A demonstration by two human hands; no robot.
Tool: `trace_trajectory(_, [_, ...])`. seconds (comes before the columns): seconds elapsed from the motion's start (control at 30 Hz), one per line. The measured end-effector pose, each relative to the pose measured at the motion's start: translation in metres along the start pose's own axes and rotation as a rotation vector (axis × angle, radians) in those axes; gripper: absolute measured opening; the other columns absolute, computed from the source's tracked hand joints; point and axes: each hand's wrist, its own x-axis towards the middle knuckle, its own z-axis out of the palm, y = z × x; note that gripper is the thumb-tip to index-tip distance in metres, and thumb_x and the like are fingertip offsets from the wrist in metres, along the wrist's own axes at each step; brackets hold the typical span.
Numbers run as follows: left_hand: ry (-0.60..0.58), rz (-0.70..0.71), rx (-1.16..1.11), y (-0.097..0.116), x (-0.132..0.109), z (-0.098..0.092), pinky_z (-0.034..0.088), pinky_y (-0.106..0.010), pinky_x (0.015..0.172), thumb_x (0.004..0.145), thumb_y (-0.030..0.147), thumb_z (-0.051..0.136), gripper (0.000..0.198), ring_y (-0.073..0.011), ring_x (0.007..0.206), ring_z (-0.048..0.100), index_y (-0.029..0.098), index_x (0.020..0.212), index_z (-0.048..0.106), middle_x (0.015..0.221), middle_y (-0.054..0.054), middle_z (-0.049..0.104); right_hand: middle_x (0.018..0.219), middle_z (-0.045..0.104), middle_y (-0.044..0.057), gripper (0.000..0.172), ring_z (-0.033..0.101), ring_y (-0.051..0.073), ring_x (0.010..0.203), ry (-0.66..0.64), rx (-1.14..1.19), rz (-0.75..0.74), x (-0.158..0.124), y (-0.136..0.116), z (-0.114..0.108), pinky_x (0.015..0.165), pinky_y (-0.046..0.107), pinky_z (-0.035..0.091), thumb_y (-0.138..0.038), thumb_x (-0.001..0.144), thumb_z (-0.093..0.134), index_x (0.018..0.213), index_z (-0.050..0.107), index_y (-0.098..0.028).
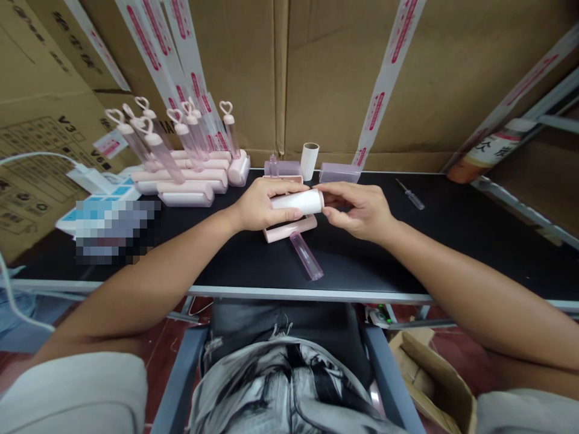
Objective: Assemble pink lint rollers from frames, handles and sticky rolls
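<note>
White roll (301,202): held above the counter (375,259), roughly level, its long axis running from my left side to my right. My left grip (257,205) is clamped on the left portion, thumb along the near side and fingers over the far side; the right portion extends beyond the thumb tip. My right grip (364,208) is at the other end: thumb and forefinger stand apart, curved about the roll's right rim, tips at or very near the edge. Whether they press on it I cannot tell.

Directly beneath the roll, partly hidden by it: a pale pink piece (292,229) on the counter. Just on the near side of that, a translucent purple tube (307,257) lies slanted, its far end close against the pink piece.

Beyond both hands: a white hollow cylinder (310,164) standing upright, between two translucent purple covers (340,173).

To my left, past the left grip: a cluster of pink rollers (190,178), several with heart-topped handles pointing up. Farther left, a white power strip (97,202).

To my right, well apart from the right grip: a small screwdriver (412,196), then a tilted bottle (491,150) by the cardboard (325,78).
</note>
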Motion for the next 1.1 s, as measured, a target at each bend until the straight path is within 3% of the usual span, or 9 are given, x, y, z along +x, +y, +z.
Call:
trace_trajectory(0.13, [0.016,-0.041,-0.045,-0.002,-0.001,0.000,0.063,-0.044,0.111,0.084,0.062,0.089,0.065,-0.0333,0.124,0.081,0.018,0.133,0.084,0.136,-0.015,0.084,0.121,0.086,0.009,0.040,0.083,0.022,0.086,0.086,0.014,-0.044,-0.002,0.012,0.001,0.078,0.034,0.071,-0.040,0.094,0.082,0.132,0.084,-0.026])
trace_trajectory(0.3, [0.021,-0.107,-0.045,-0.005,-0.004,0.000,0.060,-0.047,0.117,0.084,0.060,0.089,0.066,-0.0345,0.130,0.079,0.019,0.135,0.083,0.139,-0.014,0.082,0.105,0.086,0.008,0.042,0.081,0.024,0.082,0.161,0.037,0.126,0.000,0.036,-0.014,0.079,0.037,0.069,-0.050,0.091,0.085,0.126,0.084,-0.026])
trace_trajectory(0.37, [0.023,-0.121,-0.040,-0.006,-0.005,-0.001,0.058,-0.049,0.120,0.083,0.059,0.089,0.066,-0.0352,0.133,0.077,0.019,0.135,0.083,0.141,-0.014,0.081,0.096,0.085,0.007,0.038,0.079,0.023,0.077,0.072,-0.094,0.219,0.001,0.047,-0.024,0.076,0.036,0.065,-0.046,0.089,0.083,0.120,0.085,-0.023])
trace_trajectory(0.53, [0.026,-0.152,-0.040,-0.007,-0.005,-0.002,0.056,-0.052,0.123,0.083,0.059,0.091,0.068,-0.0367,0.137,0.075,0.019,0.138,0.082,0.146,-0.015,0.079,0.083,0.083,0.006,0.030,0.075,0.022,0.072,-0.341,-0.463,0.332,0.002,0.068,-0.036,0.078,0.034,0.057,-0.030,0.090,0.069,0.108,0.089,-0.018])
trace_trajectory(0.63, [0.009,-0.157,-0.041,-0.007,-0.005,-0.001,0.053,-0.054,0.126,0.084,0.059,0.090,0.069,-0.0380,0.141,0.073,0.019,0.139,0.082,0.148,-0.016,0.077,0.100,0.087,0.009,0.030,0.080,0.026,0.087,-0.476,-0.589,0.300,0.003,0.074,-0.033,0.083,0.035,0.057,-0.027,0.091,0.065,0.107,0.090,-0.019])
trace_trajectory(0.73, [0.020,-0.149,-0.042,-0.011,-0.005,0.002,0.051,-0.054,0.128,0.090,0.060,0.086,0.070,-0.0382,0.143,0.071,0.017,0.143,0.078,0.151,-0.018,0.075,0.129,0.085,0.015,0.037,0.081,0.032,0.108,-0.441,-0.608,0.291,0.003,0.072,-0.028,0.096,0.040,0.059,-0.030,0.094,0.065,0.121,0.088,-0.017])
trace_trajectory(0.8, [0.092,-0.146,-0.090,-0.016,-0.003,0.006,0.056,-0.051,0.122,0.095,0.064,0.080,0.075,-0.0358,0.137,0.074,0.017,0.152,0.071,0.148,-0.019,0.076,0.130,0.084,0.016,0.042,0.081,0.031,0.100,-0.324,-0.555,0.304,0.003,0.065,-0.024,0.096,0.043,0.060,-0.033,0.094,0.068,0.128,0.085,-0.016])
trace_trajectory(0.93, [0.272,-0.170,-0.344,-0.021,0.005,0.010,0.067,-0.042,0.094,0.101,0.076,0.066,0.086,-0.0277,0.112,0.081,0.027,0.170,0.046,0.133,-0.014,0.077,0.102,0.086,0.008,0.040,0.073,0.023,0.073,-0.096,-0.197,0.325,0.002,0.036,-0.009,0.079,0.040,0.061,-0.045,0.098,0.072,0.127,0.082,-0.020])
trace_trajectory(1.1, [0.364,-0.175,-0.446,0.002,0.013,0.017,0.068,-0.037,0.085,0.105,0.077,0.057,0.089,-0.0224,0.099,0.081,0.041,0.178,0.020,0.122,-0.008,0.075,0.104,0.085,0.008,0.056,0.075,0.022,0.080,-0.132,0.358,0.365,0.002,0.007,0.020,0.075,0.037,0.062,-0.060,0.091,0.086,0.132,0.076,-0.022])
